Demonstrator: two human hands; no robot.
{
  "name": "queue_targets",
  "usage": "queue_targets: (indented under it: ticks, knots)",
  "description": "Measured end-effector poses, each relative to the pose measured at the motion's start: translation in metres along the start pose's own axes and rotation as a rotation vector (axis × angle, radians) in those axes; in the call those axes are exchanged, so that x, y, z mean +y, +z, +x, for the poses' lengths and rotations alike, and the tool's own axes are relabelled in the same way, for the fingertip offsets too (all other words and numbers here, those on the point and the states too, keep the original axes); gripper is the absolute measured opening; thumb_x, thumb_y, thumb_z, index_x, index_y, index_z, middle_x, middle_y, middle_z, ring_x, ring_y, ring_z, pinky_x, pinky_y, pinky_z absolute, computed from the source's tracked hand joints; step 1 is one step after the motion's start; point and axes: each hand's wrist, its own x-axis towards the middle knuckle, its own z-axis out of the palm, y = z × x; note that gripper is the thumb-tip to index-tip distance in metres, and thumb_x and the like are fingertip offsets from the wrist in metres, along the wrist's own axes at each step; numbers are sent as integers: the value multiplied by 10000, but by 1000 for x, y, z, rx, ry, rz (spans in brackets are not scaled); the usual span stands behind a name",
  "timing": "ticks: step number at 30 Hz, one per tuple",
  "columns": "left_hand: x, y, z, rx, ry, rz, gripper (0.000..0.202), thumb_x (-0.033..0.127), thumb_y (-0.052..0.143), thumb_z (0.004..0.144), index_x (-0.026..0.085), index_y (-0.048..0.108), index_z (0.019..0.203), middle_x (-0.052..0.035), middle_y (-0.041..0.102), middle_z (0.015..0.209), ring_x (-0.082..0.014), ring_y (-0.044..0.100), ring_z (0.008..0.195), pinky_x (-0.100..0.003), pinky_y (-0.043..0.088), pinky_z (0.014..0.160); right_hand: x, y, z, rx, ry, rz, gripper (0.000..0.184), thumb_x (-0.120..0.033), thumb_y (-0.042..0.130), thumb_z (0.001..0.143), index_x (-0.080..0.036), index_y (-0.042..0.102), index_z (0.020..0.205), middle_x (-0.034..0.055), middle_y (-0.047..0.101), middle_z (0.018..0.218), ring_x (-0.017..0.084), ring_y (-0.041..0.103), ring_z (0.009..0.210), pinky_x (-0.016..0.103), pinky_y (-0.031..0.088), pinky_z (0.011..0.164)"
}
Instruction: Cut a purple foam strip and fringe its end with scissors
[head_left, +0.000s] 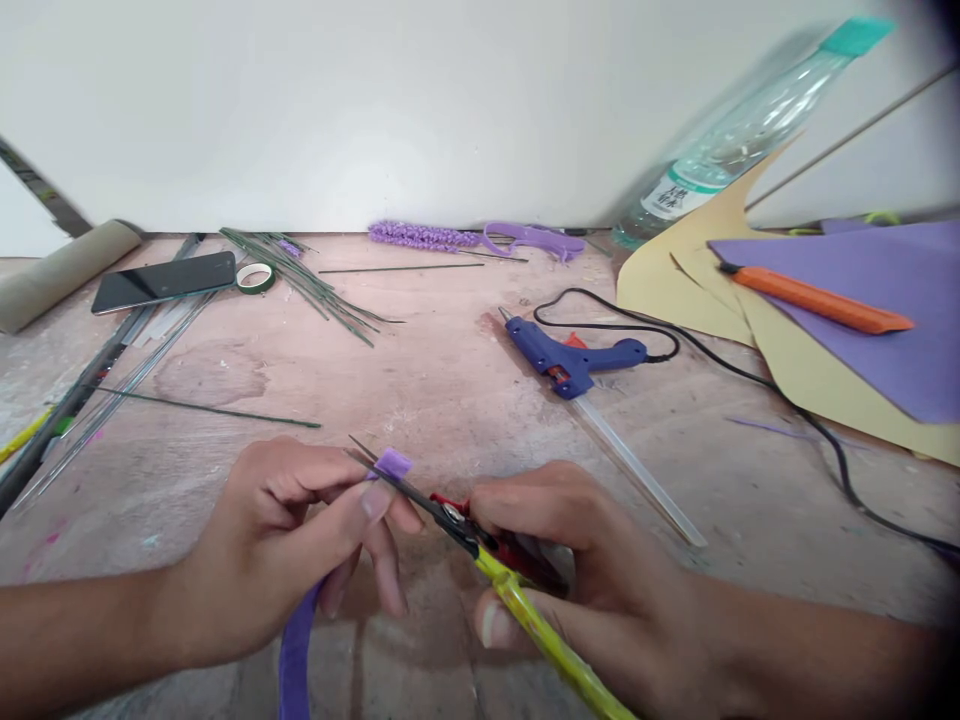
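My left hand [300, 530] pinches a purple strip [297, 655] between thumb and fingers. The strip's short end sticks up past the fingertips, and its long part hangs below the palm. In my right hand [585, 580] is a pair of scissors [457, 520] with dark blades and handles partly wrapped in yellow. The blades reach left to the strip's upper end, tips slightly apart, close to my left thumb. Whether the strip lies between the blades or behind them I cannot tell. Part of the handles is hidden by my right fingers.
A blue glue gun [555, 355] with a glue stick and black cord lies ahead. Green wire stems [307, 280], a phone [165, 280] and a tape roll [256, 278] lie far left. An orange cutter [825, 298] rests on purple sheet [930, 300]; a bottle [750, 140] leans behind.
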Motion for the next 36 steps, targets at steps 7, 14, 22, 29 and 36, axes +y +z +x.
queue_targets:
  ticks: [7, 14, 22, 29, 36]
  knots:
    - [-1, 2, 1, 1, -33, -6, 472, 607, 671, 939, 170, 804, 818, -77, 750, 549, -81, 482, 316, -133, 349, 339, 3, 1, -3, -35, -27, 50, 492, -553, 649, 945, -184, 453, 688, -52, 378, 646, 76, 300, 575, 254, 235, 517]
    - [-2, 1, -1, -41, -27, -2, 432, 548, 643, 978, 173, 800, 833, -67, 761, 576, -79, 503, 342, -134, 365, 366, 0, 1, 2, -73, 26, 139, 543, -658, 615, 938, -183, 481, 710, -45, 397, 674, 83, 316, 590, 253, 254, 522]
    - [-2, 1, 1, -31, -95, -146, 412, 553, 699, 941, 165, 796, 845, -77, 773, 612, -76, 522, 378, -125, 385, 387, -1, 2, 3, -40, -3, 138, 536, -615, 616, 967, -180, 467, 690, -58, 361, 644, 78, 295, 581, 246, 239, 510]
    - [-3, 0, -1, -52, -108, -237, 358, 524, 728, 932, 181, 814, 872, -80, 789, 648, -70, 532, 408, -114, 401, 407, -2, -1, 5, -96, -10, 160, 528, -626, 586, 981, -161, 531, 738, -36, 438, 709, 82, 322, 611, 258, 254, 536]
    - [-1, 1, 1, -60, -92, -159, 408, 557, 705, 938, 170, 806, 859, -75, 772, 609, -66, 520, 382, -107, 397, 392, -5, -1, 4, -93, -15, 154, 487, -592, 589, 997, -136, 614, 828, -43, 425, 699, 81, 328, 604, 257, 252, 532]
